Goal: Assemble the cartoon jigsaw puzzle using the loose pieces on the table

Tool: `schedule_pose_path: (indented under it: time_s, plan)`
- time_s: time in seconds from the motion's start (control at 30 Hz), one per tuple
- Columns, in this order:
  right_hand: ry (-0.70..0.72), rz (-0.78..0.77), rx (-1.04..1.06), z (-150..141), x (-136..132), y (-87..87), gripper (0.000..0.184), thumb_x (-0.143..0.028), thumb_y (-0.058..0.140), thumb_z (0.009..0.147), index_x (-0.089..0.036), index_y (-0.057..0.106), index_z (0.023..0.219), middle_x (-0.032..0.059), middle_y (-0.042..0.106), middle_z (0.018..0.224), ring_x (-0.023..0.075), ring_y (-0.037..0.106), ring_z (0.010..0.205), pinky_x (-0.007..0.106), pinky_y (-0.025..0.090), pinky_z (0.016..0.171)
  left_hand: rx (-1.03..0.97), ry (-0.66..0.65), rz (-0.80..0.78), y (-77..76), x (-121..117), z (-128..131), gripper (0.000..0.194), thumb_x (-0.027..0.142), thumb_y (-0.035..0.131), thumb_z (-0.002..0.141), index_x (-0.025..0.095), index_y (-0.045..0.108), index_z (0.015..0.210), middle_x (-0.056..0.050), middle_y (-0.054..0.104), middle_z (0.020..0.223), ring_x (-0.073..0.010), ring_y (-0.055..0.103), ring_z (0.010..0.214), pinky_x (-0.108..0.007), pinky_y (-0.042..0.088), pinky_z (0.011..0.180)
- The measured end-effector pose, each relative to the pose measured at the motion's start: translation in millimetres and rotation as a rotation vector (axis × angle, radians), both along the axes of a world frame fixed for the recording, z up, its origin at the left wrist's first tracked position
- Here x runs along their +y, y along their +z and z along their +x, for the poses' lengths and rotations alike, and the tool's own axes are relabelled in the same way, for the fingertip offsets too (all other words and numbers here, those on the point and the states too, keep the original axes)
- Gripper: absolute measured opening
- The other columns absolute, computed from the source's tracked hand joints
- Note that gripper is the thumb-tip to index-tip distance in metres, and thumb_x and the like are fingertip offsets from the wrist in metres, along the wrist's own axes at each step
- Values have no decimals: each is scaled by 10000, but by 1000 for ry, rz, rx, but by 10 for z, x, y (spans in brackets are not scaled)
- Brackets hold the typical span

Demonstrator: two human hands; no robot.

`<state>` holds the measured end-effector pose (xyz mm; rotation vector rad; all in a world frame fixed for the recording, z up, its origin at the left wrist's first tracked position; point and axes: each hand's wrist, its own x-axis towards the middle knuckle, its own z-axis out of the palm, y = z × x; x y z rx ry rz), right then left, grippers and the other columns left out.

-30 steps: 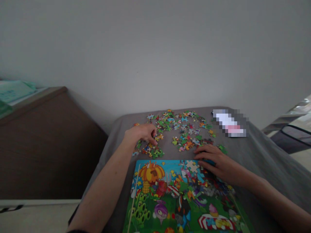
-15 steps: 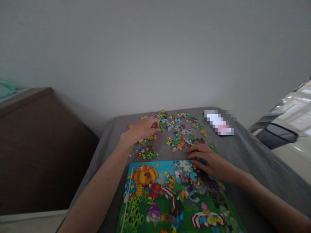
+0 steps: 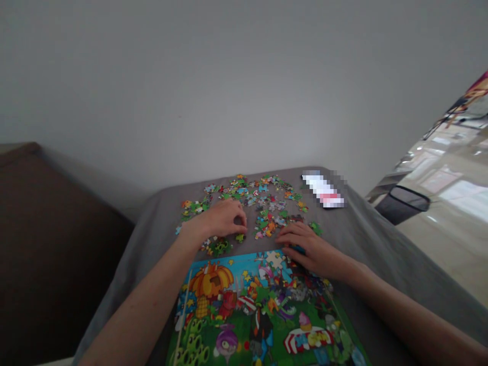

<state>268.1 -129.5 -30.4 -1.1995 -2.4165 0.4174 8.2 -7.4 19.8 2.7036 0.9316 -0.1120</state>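
Note:
A colourful cartoon jigsaw puzzle (image 3: 263, 310) lies near me on a grey cloth (image 3: 366, 239), mostly filled in. Loose puzzle pieces (image 3: 263, 201) are scattered beyond it. My left hand (image 3: 223, 219) rests among the loose pieces with fingers curled down, pinching at a small piece I cannot make out. My right hand (image 3: 310, 249) lies at the puzzle's top right corner, fingers curled over a small blue piece (image 3: 298, 249).
A blurred white and pink object (image 3: 324, 189) lies at the cloth's far right. A dark brown piece of furniture (image 3: 46, 244) stands to the left. A plain wall is behind. A shiny floor and a dark object (image 3: 406, 201) show at right.
The view has swung to the right. My left hand has pulled back from the far pieces toward the puzzle's top edge. My right hand has kept its place at the puzzle's corner.

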Motion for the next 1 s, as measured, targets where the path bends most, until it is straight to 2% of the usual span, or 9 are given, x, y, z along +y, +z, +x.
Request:
schedule_pose_path:
  time_s: [0.13,0.23,0.4,0.5,0.63,0.73,0.83,0.9,1.0]
  plan:
    - [-57,130,-103,-94,-18,-62,456,-312,475,1010,-278,476,1464,67,492,1517,316,340,1426,572,333,1127,-71,26,30,-45,-76,96,282,333,593,942,227,683,1187,-79,665,1137,-226,589,1081,-342,425,955]
    - [-22,116,-146,-118,-19,-62,447,-333,460,1020,-270,490,1462,52,513,1506,315,329,1442,558,341,1129,-56,3,-3,-91,-107,133,371,350,568,957,247,629,1308,-86,650,1183,-227,593,1095,-339,427,959]
    - [-10,65,-84,-71,-10,-6,372,-312,479,1017,-269,581,1371,57,629,1374,289,450,1323,540,368,1102,-24,1,-43,-33,-56,63,288,311,565,953,243,698,1199,-71,682,1170,-213,594,1106,-324,413,973]
    - [28,58,-20,-59,-3,14,329,-279,488,1011,-254,616,1314,58,671,1280,264,482,1272,507,384,1093,-21,48,-83,9,-48,47,272,316,566,943,231,705,1160,-61,709,1114,-202,628,1004,-308,444,882]
    - [24,67,58,-66,7,15,311,-235,480,1003,-262,647,1263,65,707,1131,244,549,1179,477,435,1043,-30,14,-136,-20,-95,113,254,359,585,922,240,707,1110,-38,724,983,-188,635,861,-288,443,752]
    - [-30,101,37,-69,13,-11,340,-228,489,993,-258,628,1302,84,676,1247,261,535,1234,503,429,1055,-41,-1,-149,-55,-120,149,233,376,588,916,230,700,1059,-29,711,914,-176,616,794,-276,423,688]
    - [-78,101,-42,-70,16,-44,393,-257,486,1001,-250,567,1385,83,590,1418,292,439,1367,546,389,1101,-5,-17,-152,-58,-119,143,226,395,585,914,212,716,899,-30,696,851,-167,595,740,-277,399,649]
    - [-78,89,-79,-70,17,-52,413,-279,481,1007,-261,542,1415,72,568,1451,300,409,1398,563,372,1114,3,-22,-148,-49,-119,136,254,416,578,918,211,715,856,-31,689,835,-165,589,731,-279,395,647]
    - [-64,72,-70,-63,17,-34,406,-286,479,1009,-274,550,1409,59,602,1416,298,425,1379,560,376,1110,-73,-4,-98,-49,-139,151,273,420,565,936,235,693,1092,-34,685,939,-174,599,803,-280,417,711]
